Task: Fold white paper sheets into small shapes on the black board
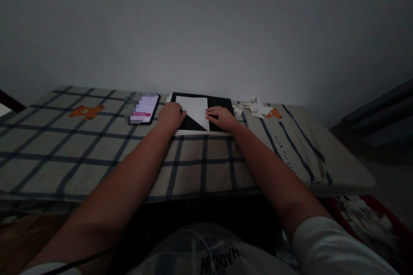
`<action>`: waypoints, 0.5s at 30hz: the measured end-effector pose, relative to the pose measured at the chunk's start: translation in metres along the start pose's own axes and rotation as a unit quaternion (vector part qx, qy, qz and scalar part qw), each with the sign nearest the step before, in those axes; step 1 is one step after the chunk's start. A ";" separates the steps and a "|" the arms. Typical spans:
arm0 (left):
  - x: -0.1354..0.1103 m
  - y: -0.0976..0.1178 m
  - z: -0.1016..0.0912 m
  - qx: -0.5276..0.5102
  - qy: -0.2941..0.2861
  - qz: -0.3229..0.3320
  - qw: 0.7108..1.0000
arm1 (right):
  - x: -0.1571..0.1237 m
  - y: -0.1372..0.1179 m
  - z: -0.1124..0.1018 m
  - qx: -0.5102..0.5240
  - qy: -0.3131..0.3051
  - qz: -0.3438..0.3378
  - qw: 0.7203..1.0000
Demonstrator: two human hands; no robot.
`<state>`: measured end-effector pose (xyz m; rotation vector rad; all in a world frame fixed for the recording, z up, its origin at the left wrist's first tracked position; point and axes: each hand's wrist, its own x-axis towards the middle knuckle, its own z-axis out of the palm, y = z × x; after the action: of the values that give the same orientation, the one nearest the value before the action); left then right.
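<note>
A white sheet of paper (195,108), its lower left edge running slantwise to a point, lies on a flat black sheet or board (192,125) with a pale border. My left hand (171,116) rests at the left side of the paper, fingers low over it and partly hidden behind the back of the hand. Across from it, my right hand (222,117) lies palm down at the paper's right edge. Its fingers are stretched out and slightly apart, with the tips touching the white paper. Neither hand lifts anything.
A phone (145,109) with a lit screen lies left of the board. Torn white paper scraps (257,107) sit to its right. A checked cloth (93,142) covers the table, which stands against a grey wall (206,30). A red bin (371,219) holding crumpled paper is below right.
</note>
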<state>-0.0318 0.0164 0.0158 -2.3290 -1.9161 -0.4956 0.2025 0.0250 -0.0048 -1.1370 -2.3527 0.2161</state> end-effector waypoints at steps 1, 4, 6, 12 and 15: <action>-0.001 0.001 0.000 -0.007 -0.001 0.004 1.000 | 0.000 0.000 0.000 -0.001 0.015 0.004 1.000; -0.003 0.006 0.000 -0.013 0.003 0.022 1.000 | 0.001 0.002 -0.001 -0.009 0.069 0.011 0.998; -0.004 0.009 0.001 -0.005 0.004 0.032 0.999 | 0.001 0.002 0.000 -0.017 0.097 0.002 0.995; -0.005 0.013 0.006 0.011 0.010 0.042 0.999 | 0.000 -0.001 0.001 -0.052 0.084 -0.046 0.994; -0.005 0.013 0.006 0.005 0.014 0.038 0.999 | -0.001 0.000 0.002 -0.041 0.041 -0.056 0.997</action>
<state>-0.0193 0.0102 0.0105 -2.3654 -1.8054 -0.5060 0.2020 0.0240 -0.0068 -1.0266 -2.3618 0.0321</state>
